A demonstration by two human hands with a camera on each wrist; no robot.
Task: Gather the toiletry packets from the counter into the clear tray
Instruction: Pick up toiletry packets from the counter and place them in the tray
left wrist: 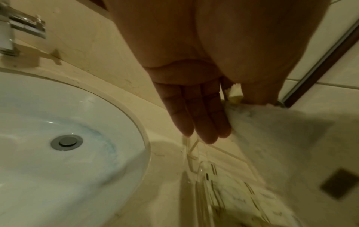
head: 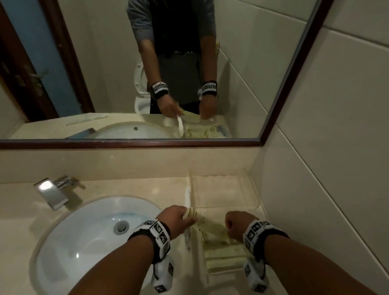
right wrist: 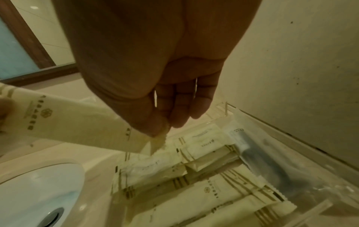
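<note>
Both hands hold one long cream toiletry packet (head: 210, 226) stretched between them, just above the clear tray (head: 224, 176) at the counter's right end. My left hand (head: 184, 217) pinches its left end (left wrist: 236, 92) between thumb and fingers. My right hand (head: 230, 225) pinches the other end (right wrist: 157, 139) with thumb and fingertips. The packet's printed face (right wrist: 68, 122) slopes down toward the tray. Several cream packets (right wrist: 194, 184) lie inside the tray's near half, beside a dark item in clear wrap (right wrist: 262, 161). The tray's far half shows bare.
A white sink (head: 91, 237) with a metal drain lies left of the tray, and a chrome faucet (head: 52, 190) stands behind it. The tiled wall (head: 324, 205) bounds the tray on the right. The mirror (head: 148, 72) reflects a long packet and a dark flat object on the counter's left.
</note>
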